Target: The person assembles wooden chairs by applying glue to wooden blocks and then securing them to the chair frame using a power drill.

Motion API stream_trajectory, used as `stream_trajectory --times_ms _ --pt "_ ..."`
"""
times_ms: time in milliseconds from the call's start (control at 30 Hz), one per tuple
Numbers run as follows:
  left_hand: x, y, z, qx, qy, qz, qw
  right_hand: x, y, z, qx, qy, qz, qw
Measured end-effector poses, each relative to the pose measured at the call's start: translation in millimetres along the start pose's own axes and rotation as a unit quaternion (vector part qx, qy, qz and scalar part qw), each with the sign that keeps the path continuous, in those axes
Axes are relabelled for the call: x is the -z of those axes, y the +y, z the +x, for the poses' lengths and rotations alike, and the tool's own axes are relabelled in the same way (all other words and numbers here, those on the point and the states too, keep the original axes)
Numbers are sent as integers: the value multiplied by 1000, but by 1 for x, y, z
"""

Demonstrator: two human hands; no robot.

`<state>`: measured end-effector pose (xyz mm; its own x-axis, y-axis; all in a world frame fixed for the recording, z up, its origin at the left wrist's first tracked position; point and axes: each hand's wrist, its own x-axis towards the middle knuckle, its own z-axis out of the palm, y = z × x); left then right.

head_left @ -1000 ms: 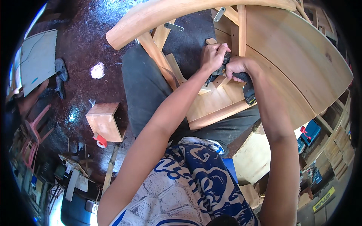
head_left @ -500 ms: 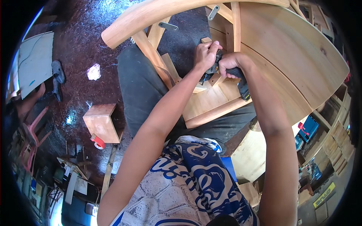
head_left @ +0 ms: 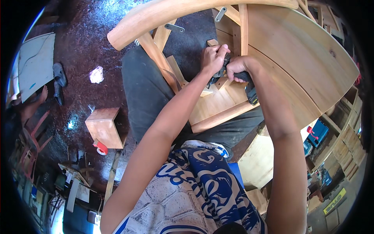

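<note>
Over the last second both hands were shifted toward upper centre: drill (head_left: 249, 90) gripped by right hand (head_left: 238, 67), left hand (head_left: 212, 58) clenched on its nose against the wooden frame (head_left: 218, 117).

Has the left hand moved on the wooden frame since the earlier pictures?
No. The left hand stays beside the upright slat, on the dark power tool.
</note>
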<state>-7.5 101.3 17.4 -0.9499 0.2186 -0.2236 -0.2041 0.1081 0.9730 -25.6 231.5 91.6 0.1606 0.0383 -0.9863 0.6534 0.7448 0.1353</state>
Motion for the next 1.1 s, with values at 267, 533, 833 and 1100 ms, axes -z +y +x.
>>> stream_trajectory --times_ms 267,533,833,1100 --pt "-1 0 0 14 -5 -6 1000 -1 2 0 11 20 -12 1000" --pt "-1 0 0 18 -10 -4 1000 -1 1 -1 16 3 -7 1000" --pt "1 4 0 42 -33 23 998 -1 1 -3 3 -4 -16 1000" --pt "-1 3 -5 14 -5 -4 1000 -1 4 1 28 25 -35 999"
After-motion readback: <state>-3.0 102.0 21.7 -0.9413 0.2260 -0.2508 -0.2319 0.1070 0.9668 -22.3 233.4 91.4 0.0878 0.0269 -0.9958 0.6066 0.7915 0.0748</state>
